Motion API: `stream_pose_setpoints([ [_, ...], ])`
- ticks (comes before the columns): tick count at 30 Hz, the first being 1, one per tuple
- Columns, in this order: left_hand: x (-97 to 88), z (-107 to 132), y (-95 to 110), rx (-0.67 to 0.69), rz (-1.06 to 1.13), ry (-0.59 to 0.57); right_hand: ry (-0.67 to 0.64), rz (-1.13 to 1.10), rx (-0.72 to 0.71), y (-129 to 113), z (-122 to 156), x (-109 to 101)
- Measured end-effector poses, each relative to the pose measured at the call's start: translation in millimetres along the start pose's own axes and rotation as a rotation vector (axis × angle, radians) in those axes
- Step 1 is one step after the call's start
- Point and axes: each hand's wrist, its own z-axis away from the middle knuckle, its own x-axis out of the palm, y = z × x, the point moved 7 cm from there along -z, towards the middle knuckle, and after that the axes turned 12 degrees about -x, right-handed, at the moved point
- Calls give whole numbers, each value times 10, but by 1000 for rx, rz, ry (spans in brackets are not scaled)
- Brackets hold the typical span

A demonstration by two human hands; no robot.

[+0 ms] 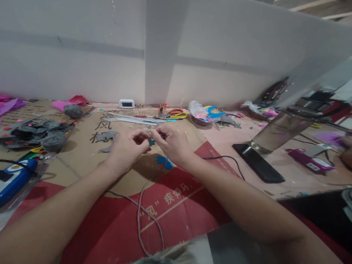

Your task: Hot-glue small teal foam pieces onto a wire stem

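Observation:
Over the cardboard sheet (131, 178), my left hand (129, 149) and my right hand (175, 145) meet with thumbs and fingertips pinched close together. Whatever sits in their fingertips is too small and hidden to name. A small dark teal bit (151, 142) shows just beside the left fingertips. Below the right hand lies a blue cut-out piece (164, 162), flat on the cardboard. Grey cloth-like scraps (107, 136) lie left of my left hand. A thin grey cord (138, 210) loops down the red part of the cardboard toward my lap.
Grey yarn balls (53, 141) and dark grey pieces lie left, above a blue device (14, 180). Scissors (178, 114), a small white clock (127, 104) and a filled bowl (203, 119) stand behind. At right are a black-based stand (258, 163), a purple box (309, 160) and another person's hand (351, 153).

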Motion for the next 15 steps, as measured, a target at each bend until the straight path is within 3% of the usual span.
stream_pose_setpoints([
  [6,-19,-52,-92,-122,311,-51,-16,-18,-35,-30,43,31],
  [15,-24,-67,-95,-140,415,-70,-48,29,-40,-9,61,68],
])
